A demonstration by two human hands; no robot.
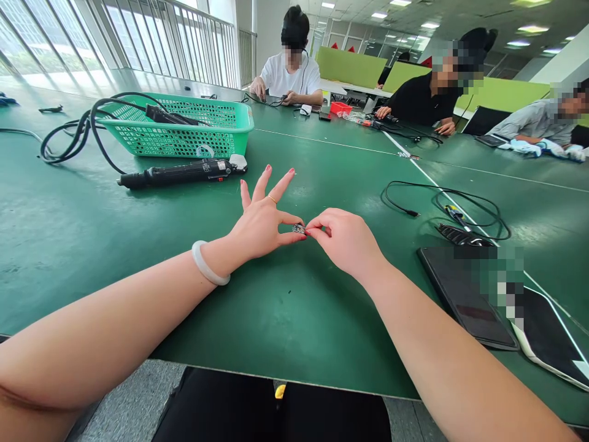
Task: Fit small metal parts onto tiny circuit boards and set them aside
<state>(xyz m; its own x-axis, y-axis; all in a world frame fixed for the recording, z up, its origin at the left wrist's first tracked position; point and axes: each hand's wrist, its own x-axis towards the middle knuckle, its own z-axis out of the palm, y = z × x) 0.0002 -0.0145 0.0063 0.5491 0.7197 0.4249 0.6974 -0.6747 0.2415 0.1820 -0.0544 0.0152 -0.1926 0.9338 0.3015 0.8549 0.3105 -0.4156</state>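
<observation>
Over the middle of the green table, my left hand (pixel 260 224) pinches a small dark-and-silver piece (pixel 299 228) between thumb and index finger. Its other fingers are spread upward. The piece is too small to name; it looks like a tiny electronic part. My right hand (pixel 347 239) has thumb and index finger pressed together at the piece's right edge. Whether those fingertips hold the piece itself or something finer is hidden. Behind my left hand lies a black electric screwdriver (pixel 179 173) with a cable, just in front of a green plastic basket (pixel 184 136).
A looped black cable (pixel 499 209), a black tablet-like device (pixel 464 294) and a black-and-white item (pixel 552 331) lie on the right of the green table (pixel 257 325). Across it sit people, one in a white shirt (pixel 292 77), one in black (pixel 414 101). A red tray (pixel 340 108) stands far back.
</observation>
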